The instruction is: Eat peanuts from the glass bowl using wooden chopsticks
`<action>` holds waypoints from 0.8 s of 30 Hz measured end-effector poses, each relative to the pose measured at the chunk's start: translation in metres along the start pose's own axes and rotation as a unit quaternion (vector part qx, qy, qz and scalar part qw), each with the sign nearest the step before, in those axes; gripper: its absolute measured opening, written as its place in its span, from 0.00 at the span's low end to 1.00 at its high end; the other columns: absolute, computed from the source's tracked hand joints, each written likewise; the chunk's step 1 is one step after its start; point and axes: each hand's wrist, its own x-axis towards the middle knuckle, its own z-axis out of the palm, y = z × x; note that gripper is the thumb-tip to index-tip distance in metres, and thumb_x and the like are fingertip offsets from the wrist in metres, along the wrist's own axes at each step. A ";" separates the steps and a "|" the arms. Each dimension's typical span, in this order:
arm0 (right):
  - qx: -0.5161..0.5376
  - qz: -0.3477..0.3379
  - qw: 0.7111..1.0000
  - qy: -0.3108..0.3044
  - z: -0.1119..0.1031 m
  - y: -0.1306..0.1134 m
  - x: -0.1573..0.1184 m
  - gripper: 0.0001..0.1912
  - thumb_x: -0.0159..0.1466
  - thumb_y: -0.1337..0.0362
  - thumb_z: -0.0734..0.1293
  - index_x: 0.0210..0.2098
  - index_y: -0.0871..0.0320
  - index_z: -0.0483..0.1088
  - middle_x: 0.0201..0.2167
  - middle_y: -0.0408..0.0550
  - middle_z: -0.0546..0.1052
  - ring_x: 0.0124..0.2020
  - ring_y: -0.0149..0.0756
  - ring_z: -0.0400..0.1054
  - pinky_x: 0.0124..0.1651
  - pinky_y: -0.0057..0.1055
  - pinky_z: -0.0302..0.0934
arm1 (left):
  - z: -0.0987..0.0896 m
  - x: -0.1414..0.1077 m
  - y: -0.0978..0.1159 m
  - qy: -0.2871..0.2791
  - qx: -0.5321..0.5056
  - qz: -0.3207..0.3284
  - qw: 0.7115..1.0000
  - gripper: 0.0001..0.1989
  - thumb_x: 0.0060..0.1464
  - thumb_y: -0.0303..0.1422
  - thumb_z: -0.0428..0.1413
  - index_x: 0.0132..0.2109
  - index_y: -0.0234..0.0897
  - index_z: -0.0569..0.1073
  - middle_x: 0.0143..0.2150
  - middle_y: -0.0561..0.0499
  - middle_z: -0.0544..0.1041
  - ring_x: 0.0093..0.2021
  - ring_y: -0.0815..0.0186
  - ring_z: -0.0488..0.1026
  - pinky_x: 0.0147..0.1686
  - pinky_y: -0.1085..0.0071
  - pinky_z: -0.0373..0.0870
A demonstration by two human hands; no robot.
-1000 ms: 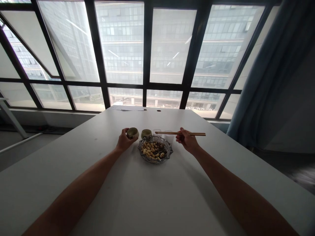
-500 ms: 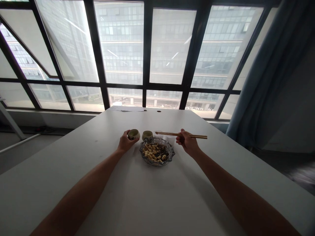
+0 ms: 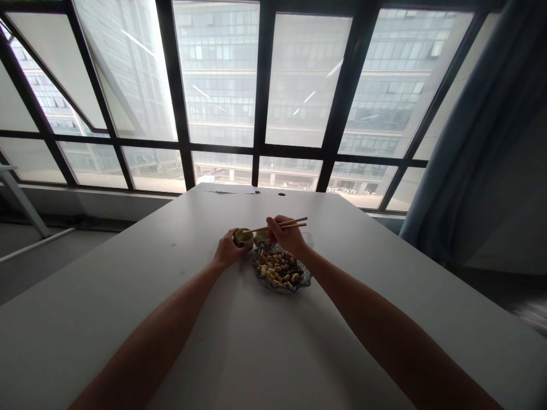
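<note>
- In the head view, small dark markings show on the front of the green cup (image 3: 243,238); they are too small to read.
- The left hand (image 3: 227,250) grasps this cup from its left side, thumb low on the near side and fingers behind, with the mouth facing up.
- The right hand (image 3: 285,234) grips a pair of wooden chopsticks (image 3: 294,224), their back ends spread a little apart; they point left, and their tips reach the mouth of the cup. Whether the tips touch it or anything inside, I cannot tell.
- A second cup (image 3: 260,237), also greenish, sits just right of the first, partly hidden by the right hand.
- A scalloped glass bowl (image 3: 282,291) stands nearer the camera, between the forearms, holding peanuts (image 3: 270,274) and a heap of small dark pieces (image 3: 294,266) on its right side.
- Something clear (image 3: 308,240), perhaps a plastic cup, shows behind the right wrist.
- All of this is on a long white counter (image 3: 239,341); at its far end are a sheet of paper (image 3: 222,188) and two small dark round spots (image 3: 281,194).
- Beyond rise dark-framed windows (image 3: 217,74) facing a large building; a blue curtain (image 3: 461,131) hangs at right, and a pale metal frame (image 3: 25,202) stands at left.
</note>
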 end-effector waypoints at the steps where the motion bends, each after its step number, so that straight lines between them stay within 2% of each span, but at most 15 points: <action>1: -0.006 0.002 1.000 -0.005 0.002 0.004 0.003 0.28 0.56 0.36 0.70 0.24 0.55 0.65 0.17 0.43 0.74 0.15 0.30 0.68 0.17 0.25 0.62 | 0.000 0.000 -0.001 0.001 0.000 0.001 1.000 0.37 0.40 0.45 0.69 0.56 0.35 0.72 0.50 0.41 0.80 0.48 0.53 0.78 0.49 0.59 0.76; 6: -0.031 0.011 0.999 -0.029 0.010 0.018 0.011 0.25 0.58 0.40 0.71 0.24 0.55 0.66 0.16 0.42 0.74 0.14 0.29 0.66 0.17 0.25 0.60 | 0.000 0.001 0.000 0.003 0.011 0.014 1.000 0.35 0.40 0.43 0.69 0.55 0.37 0.72 0.50 0.43 0.81 0.49 0.53 0.78 0.50 0.59 0.75; 11: -0.024 0.008 1.000 -0.017 0.002 0.012 0.003 0.26 0.57 0.39 0.71 0.24 0.55 0.68 0.18 0.44 0.76 0.16 0.31 0.68 0.18 0.26 0.63 | 0.001 0.001 -0.002 -0.003 0.018 0.018 1.000 0.35 0.42 0.44 0.68 0.57 0.36 0.72 0.50 0.41 0.80 0.50 0.52 0.78 0.51 0.58 0.74; 14: -0.011 -0.004 1.000 0.009 -0.019 -0.001 -0.009 0.28 0.57 0.36 0.70 0.25 0.56 0.70 0.19 0.45 0.76 0.17 0.32 0.70 0.19 0.27 0.65 | 0.002 0.002 -0.005 -0.005 0.027 0.005 1.000 0.38 0.43 0.46 0.68 0.59 0.35 0.71 0.52 0.39 0.80 0.51 0.51 0.78 0.51 0.58 0.74; 19: -0.010 0.008 0.997 0.075 -0.069 -0.017 -0.034 0.33 0.54 0.31 0.68 0.26 0.59 0.73 0.17 0.48 0.76 0.15 0.33 0.70 0.16 0.26 0.63 | 0.005 0.005 -0.012 -0.015 0.046 -0.018 0.999 0.43 0.44 0.50 0.66 0.63 0.32 0.68 0.58 0.33 0.76 0.58 0.46 0.74 0.55 0.56 0.70; 22: -0.028 0.013 0.997 0.075 -0.092 -0.018 -0.050 0.32 0.54 0.33 0.69 0.25 0.59 0.73 0.16 0.47 0.75 0.14 0.33 0.69 0.16 0.26 0.63 | 0.008 0.007 -0.019 -0.022 0.050 -0.041 0.998 0.44 0.47 0.51 0.64 0.64 0.29 0.65 0.61 0.28 0.73 0.62 0.42 0.70 0.58 0.54 0.67; 24: -0.036 0.018 0.997 0.063 -0.101 -0.017 -0.060 0.31 0.54 0.34 0.70 0.25 0.59 0.74 0.16 0.48 0.76 0.14 0.33 0.70 0.16 0.26 0.63 | 0.011 0.008 -0.023 -0.014 0.041 -0.040 0.998 0.41 0.49 0.50 0.62 0.64 0.28 0.66 0.62 0.27 0.71 0.64 0.42 0.68 0.59 0.53 0.66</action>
